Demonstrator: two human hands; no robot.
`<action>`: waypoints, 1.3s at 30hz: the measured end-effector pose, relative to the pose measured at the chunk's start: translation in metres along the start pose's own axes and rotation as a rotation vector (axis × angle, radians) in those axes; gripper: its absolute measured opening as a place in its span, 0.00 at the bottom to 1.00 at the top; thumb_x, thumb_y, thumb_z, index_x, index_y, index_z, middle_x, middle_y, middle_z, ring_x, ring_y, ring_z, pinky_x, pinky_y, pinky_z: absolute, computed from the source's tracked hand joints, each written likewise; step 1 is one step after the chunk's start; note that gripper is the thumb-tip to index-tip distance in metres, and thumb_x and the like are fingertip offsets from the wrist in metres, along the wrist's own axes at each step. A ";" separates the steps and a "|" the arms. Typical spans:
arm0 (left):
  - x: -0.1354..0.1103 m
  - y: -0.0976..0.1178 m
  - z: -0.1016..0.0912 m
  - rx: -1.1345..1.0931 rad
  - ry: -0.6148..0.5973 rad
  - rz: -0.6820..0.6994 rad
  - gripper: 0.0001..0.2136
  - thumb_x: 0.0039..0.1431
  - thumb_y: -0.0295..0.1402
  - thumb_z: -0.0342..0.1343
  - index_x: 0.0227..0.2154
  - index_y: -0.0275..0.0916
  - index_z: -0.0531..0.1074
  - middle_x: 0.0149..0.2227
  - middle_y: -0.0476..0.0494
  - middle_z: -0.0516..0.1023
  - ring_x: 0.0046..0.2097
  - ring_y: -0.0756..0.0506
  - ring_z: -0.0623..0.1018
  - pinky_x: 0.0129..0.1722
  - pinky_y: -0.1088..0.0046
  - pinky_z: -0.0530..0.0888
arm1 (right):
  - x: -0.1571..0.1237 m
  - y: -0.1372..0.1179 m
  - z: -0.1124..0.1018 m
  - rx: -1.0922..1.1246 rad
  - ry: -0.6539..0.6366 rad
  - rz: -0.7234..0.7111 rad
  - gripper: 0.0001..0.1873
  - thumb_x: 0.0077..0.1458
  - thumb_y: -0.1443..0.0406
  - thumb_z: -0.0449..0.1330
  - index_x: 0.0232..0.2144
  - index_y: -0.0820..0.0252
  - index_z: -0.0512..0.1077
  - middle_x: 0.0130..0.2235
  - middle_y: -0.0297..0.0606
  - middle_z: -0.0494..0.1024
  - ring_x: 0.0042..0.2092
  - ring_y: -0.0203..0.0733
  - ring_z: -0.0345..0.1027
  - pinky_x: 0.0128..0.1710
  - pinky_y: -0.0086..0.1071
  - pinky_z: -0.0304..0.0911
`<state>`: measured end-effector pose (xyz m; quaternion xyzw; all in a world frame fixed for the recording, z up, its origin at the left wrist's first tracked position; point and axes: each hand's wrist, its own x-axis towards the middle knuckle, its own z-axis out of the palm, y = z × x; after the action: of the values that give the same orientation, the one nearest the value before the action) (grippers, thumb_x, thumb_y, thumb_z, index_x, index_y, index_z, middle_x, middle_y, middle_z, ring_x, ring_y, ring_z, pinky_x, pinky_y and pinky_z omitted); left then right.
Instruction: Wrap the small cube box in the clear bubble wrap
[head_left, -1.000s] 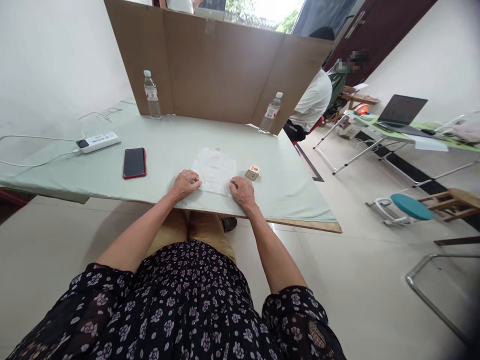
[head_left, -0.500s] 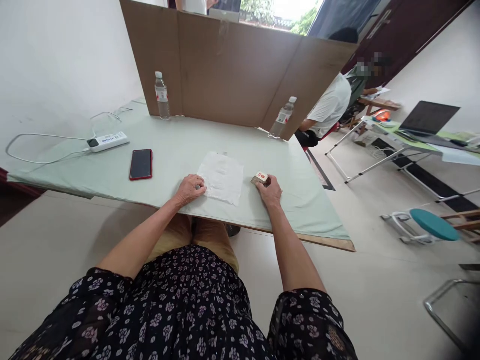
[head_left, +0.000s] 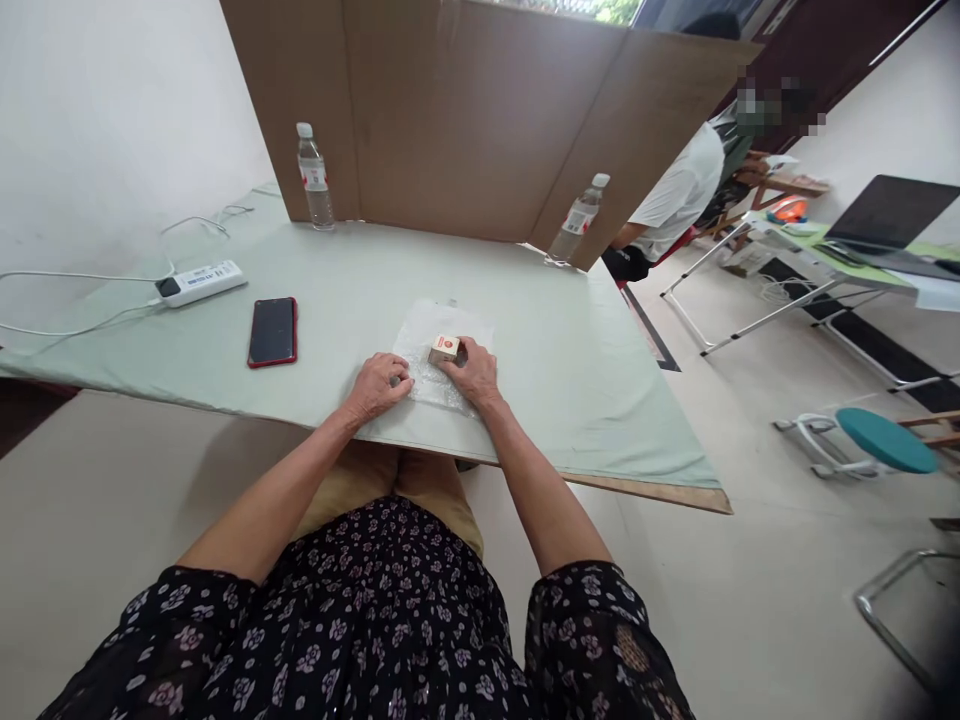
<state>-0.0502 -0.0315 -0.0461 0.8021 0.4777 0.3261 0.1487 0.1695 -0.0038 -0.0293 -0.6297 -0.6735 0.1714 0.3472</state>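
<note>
Small box [head_left: 444, 347], cardboard with a red mark on its top face, sat on the sheet of bubble wrap [head_left: 444, 352] and was pinched by the fingertips of the right hand [head_left: 469, 372]; that grip was closed on the box at its near side. The left hand [head_left: 377, 385] lay just left of the right one, fingers curled and pressed down on the near left edge of the sheet; whether it pinched the sheet or only pinned it could not be told. Both hands rested on the table [head_left: 570, 370], close to its near edge, under a pale green cloth. Left of the left hand lay a red-cased phone [head_left: 272, 331], face up, and farther left a white power strip [head_left: 199, 283] with its cable. Beyond the hands, well apart, two water bottles [head_left: 313, 178] stood upright against a brown cardboard screen [head_left: 480, 120], one at each end. To the far right of the right hand, a person in a white shirt [head_left: 679, 195] sat at another table carrying a laptop [head_left: 889, 215].
</note>
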 end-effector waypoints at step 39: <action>0.063 0.035 -0.025 -0.232 -0.112 -0.162 0.06 0.54 0.34 0.53 0.31 0.40 0.74 0.43 0.42 0.82 0.43 0.42 0.80 0.33 0.70 0.72 | -0.030 -0.004 -0.048 -0.049 -0.128 -0.229 0.08 0.57 0.61 0.63 0.39 0.53 0.77 0.47 0.41 0.82 0.50 0.52 0.74 0.52 0.48 0.63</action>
<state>-0.0230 0.0039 0.0159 0.7552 0.4909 0.3208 0.2928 0.1986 -0.0437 -0.0009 -0.5446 -0.7658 0.1539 0.3054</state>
